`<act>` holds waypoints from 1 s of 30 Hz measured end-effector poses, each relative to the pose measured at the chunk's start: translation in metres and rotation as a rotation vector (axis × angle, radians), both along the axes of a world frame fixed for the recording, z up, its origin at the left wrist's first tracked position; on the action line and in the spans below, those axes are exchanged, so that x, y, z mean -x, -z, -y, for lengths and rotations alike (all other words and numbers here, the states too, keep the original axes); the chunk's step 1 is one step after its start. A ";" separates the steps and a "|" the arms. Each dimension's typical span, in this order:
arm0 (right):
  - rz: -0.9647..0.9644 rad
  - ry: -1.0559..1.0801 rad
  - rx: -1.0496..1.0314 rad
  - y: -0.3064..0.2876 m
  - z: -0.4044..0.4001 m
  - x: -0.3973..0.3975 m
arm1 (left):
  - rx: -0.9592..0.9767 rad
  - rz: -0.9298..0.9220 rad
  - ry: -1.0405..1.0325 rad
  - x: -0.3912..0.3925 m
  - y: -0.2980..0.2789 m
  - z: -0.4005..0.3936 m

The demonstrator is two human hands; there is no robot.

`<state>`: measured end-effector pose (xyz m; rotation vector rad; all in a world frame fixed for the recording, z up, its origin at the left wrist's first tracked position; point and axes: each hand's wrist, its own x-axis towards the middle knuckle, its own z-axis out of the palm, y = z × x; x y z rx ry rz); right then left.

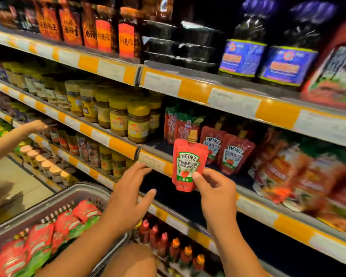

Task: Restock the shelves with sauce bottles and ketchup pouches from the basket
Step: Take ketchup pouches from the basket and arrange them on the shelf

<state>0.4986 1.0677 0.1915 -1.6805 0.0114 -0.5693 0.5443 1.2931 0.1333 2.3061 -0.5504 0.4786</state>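
Standing upright in front of the middle shelf (154, 162), the pouch (188, 164) is pinched at its lower right corner by the right hand (216, 194): the thumb lies on the printed front and the curled fingers sit behind it. Its gold cap points up, label toward the camera. Just behind it, two more Heinz pouches (226, 148) stand on that shelf, with blurred red bags (300, 176) to their right. The left hand (128, 198) hovers beside the pouch without touching it, fingers spread and relaxed, holding nothing. Below it, the grey basket (38, 208) is full of red and green pouches. Yellow-lidded jars (138, 122) line the shelf to the left, where another person's hand (33, 126) reaches in.
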 end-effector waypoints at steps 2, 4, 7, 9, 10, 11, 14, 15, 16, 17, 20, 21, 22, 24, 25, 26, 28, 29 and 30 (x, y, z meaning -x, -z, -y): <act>0.029 0.053 0.004 -0.006 0.017 0.002 | -0.042 0.062 0.080 -0.004 -0.016 0.028; 0.054 0.103 0.013 -0.011 0.033 0.004 | -0.074 0.102 0.138 -0.009 -0.029 0.052; 0.057 0.154 0.036 -0.015 0.052 0.005 | -0.187 0.127 0.163 -0.017 -0.040 0.081; 0.067 0.181 0.065 -0.017 0.061 0.006 | -0.282 0.137 0.147 -0.022 -0.043 0.095; 0.073 0.194 0.079 -0.018 0.064 0.006 | -0.328 0.137 0.135 -0.023 -0.043 0.101; 0.079 0.205 0.093 -0.019 0.068 0.006 | -0.376 0.137 0.118 -0.024 -0.042 0.105; 0.082 0.239 0.137 -0.022 0.075 0.007 | -0.470 0.158 0.055 -0.025 -0.036 0.112; 0.078 0.250 0.146 -0.023 0.076 0.006 | -0.466 0.157 0.040 -0.025 -0.035 0.113; 0.070 0.261 0.157 -0.024 0.078 0.006 | -0.457 0.152 0.031 -0.025 -0.035 0.115; 0.059 0.273 0.172 -0.025 0.080 0.005 | -0.450 0.144 0.027 -0.026 -0.035 0.116; 0.013 0.289 0.181 -0.028 0.086 0.002 | -0.436 0.136 0.024 -0.027 -0.035 0.118; -0.008 0.299 0.182 -0.028 0.088 0.001 | -0.432 0.140 0.024 -0.027 -0.035 0.118; -0.028 0.310 0.189 -0.028 0.090 0.000 | -0.425 0.144 0.022 -0.027 -0.034 0.118; -0.070 0.321 0.205 -0.029 0.092 -0.003 | -0.402 0.150 0.018 -0.027 -0.033 0.118; -0.090 0.325 0.216 -0.029 0.093 -0.004 | -0.390 0.150 0.016 -0.027 -0.033 0.119; -0.111 0.329 0.227 -0.029 0.094 -0.006 | -0.380 0.149 0.015 -0.027 -0.033 0.120; -0.151 0.339 0.251 -0.029 0.096 -0.009 | -0.371 0.147 0.011 -0.026 -0.035 0.120; -0.171 0.348 0.270 -0.029 0.096 -0.010 | -0.368 0.147 0.011 -0.025 -0.035 0.120; -0.191 0.356 0.291 -0.028 0.097 -0.013 | -0.365 0.144 0.012 -0.025 -0.036 0.119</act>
